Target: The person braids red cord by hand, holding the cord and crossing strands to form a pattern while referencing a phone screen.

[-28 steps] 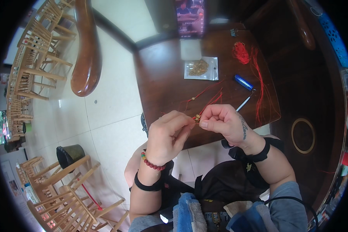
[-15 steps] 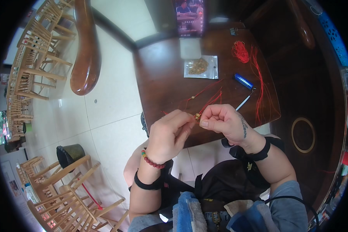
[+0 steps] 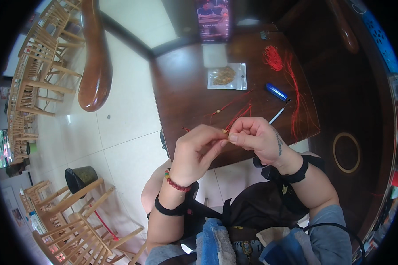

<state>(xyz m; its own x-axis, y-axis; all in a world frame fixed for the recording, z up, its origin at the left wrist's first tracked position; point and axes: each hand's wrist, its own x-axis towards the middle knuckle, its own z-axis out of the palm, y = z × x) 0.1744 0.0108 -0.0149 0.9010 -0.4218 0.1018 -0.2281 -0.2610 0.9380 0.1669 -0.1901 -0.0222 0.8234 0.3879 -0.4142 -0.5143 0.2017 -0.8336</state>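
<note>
My left hand (image 3: pixel 195 152) and my right hand (image 3: pixel 257 139) meet at the table's near edge, thumbs and forefingers pinched together. Between the fingertips is a red cord (image 3: pixel 239 115), whose strands run off to the far side over the tabletop. A small gold bead (image 3: pixel 226 131) shows just beyond the pinch, partly covered by the fingers. The exact way the cord lies in the fingers is hidden. Another red cord with a small bead (image 3: pixel 218 111) rests on the table to the left.
On the dark wooden table (image 3: pixel 181 88) lie a clear bag of gold beads (image 3: pixel 225 77), a blue lighter (image 3: pixel 276 91), a white-handled hook tool (image 3: pixel 277 115), a red cord bundle (image 3: pixel 273 58) and long loose red cords (image 3: pixel 295 99). A lit phone (image 3: pixel 213 20) stands at the back. Wooden chairs (image 3: pixel 86 221) stand left.
My fingertips have come together, and the gold bead is more covered than before. The items on the table lie as they did; the view has shifted slightly.
</note>
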